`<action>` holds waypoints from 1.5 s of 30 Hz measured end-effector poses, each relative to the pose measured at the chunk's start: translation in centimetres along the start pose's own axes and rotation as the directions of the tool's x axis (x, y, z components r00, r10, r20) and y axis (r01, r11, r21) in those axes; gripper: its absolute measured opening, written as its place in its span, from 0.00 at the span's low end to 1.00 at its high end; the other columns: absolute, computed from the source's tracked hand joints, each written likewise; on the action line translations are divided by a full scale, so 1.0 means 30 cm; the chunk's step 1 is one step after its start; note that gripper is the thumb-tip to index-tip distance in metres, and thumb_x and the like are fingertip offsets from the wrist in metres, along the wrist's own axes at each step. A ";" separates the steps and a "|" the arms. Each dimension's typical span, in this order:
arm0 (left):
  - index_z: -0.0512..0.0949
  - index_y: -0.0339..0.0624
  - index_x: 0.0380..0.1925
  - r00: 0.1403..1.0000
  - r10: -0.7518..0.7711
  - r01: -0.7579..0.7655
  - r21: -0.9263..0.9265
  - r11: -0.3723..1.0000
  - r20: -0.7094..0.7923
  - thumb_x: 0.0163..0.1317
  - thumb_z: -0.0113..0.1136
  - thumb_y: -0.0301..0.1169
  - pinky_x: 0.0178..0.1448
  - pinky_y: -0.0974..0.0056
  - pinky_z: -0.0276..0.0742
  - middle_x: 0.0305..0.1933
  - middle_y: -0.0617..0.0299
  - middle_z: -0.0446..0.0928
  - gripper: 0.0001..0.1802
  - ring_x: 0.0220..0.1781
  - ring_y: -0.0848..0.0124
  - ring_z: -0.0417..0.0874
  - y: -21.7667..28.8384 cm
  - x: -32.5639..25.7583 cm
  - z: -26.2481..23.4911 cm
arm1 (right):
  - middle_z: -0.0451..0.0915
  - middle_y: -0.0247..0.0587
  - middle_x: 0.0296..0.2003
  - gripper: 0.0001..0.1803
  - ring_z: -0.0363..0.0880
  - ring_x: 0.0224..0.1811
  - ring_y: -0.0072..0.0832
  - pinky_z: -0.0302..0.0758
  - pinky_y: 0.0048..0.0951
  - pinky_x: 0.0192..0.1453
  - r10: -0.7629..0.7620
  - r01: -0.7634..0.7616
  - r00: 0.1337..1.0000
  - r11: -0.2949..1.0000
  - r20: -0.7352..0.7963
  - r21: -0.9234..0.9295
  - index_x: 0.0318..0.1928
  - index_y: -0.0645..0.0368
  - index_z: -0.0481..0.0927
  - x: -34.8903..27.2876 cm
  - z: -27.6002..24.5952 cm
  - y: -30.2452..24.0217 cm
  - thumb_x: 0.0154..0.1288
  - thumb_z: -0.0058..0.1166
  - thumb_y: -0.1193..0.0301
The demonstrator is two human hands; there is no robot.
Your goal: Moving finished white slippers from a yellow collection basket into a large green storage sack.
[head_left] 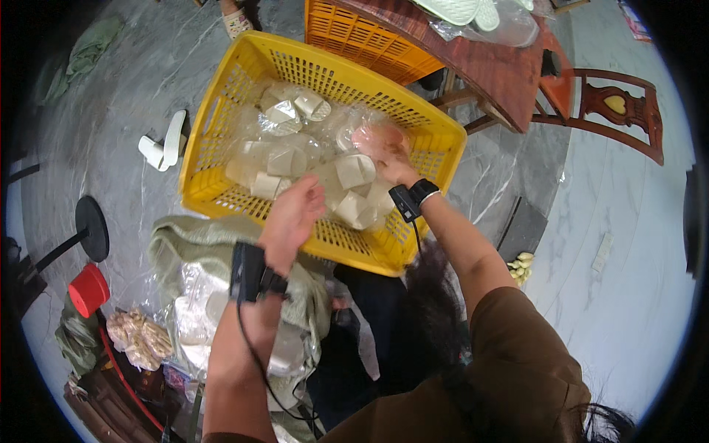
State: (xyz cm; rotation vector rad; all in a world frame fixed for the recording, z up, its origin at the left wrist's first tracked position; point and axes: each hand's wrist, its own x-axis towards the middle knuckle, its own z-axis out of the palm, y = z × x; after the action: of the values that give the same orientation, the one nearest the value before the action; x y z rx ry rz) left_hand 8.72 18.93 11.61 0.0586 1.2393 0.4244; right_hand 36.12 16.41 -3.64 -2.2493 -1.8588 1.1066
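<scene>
From where I stood, the camera sat on the person's head, the left one of a side-by-side pair, and looked steeply down and a little forward. The brown shirt [517, 347] was close beneath it at the lower right; both forearms rose from the lower edge, bringing the left hand [295, 210] and right hand [391, 159] near mid-view. The yellow basket [340, 244] spread across the upper middle, within the hands' reach. The wooden chair [636, 103] stood farther off, curved toward the right rim by the wide fisheye lens.
</scene>
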 end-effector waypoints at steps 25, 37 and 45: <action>0.35 0.39 0.70 0.781 0.084 -0.090 0.022 0.996 -0.619 0.42 0.73 0.52 0.72 0.57 0.53 0.73 0.49 0.46 0.68 0.72 0.56 0.54 -0.519 0.879 -0.169 | 0.75 0.63 0.44 0.41 0.72 0.52 0.50 0.65 0.51 0.57 0.075 -0.102 0.912 0.994 0.404 0.045 0.48 0.64 0.78 0.289 0.460 -0.035 0.62 0.31 0.37; 0.33 0.44 0.70 0.730 -0.103 0.087 -0.058 0.995 -0.675 0.39 0.74 0.54 0.66 0.47 0.62 0.71 0.47 0.49 0.70 0.69 0.54 0.58 -0.523 0.982 -0.215 | 0.39 0.60 0.70 0.64 0.42 0.72 0.54 0.51 0.43 0.72 -0.211 0.371 0.886 0.856 0.414 -0.359 0.71 0.55 0.41 0.770 0.324 0.118 0.37 0.70 0.58; 0.36 0.45 0.71 0.772 -0.102 0.100 -0.039 0.994 -0.627 0.41 0.71 0.56 0.68 0.49 0.59 0.72 0.49 0.49 0.67 0.70 0.54 0.57 -0.484 0.925 -0.207 | 0.72 0.58 0.55 0.45 0.72 0.56 0.45 0.67 0.37 0.61 -0.222 0.326 0.911 0.905 0.348 -0.274 0.65 0.55 0.61 0.861 0.444 0.247 0.47 0.65 0.56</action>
State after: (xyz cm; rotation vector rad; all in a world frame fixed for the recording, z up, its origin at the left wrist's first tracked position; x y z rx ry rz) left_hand 14.25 13.97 -19.46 -0.1703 1.9003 0.3605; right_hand 36.47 31.19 -29.72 -1.9383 -2.5676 1.2348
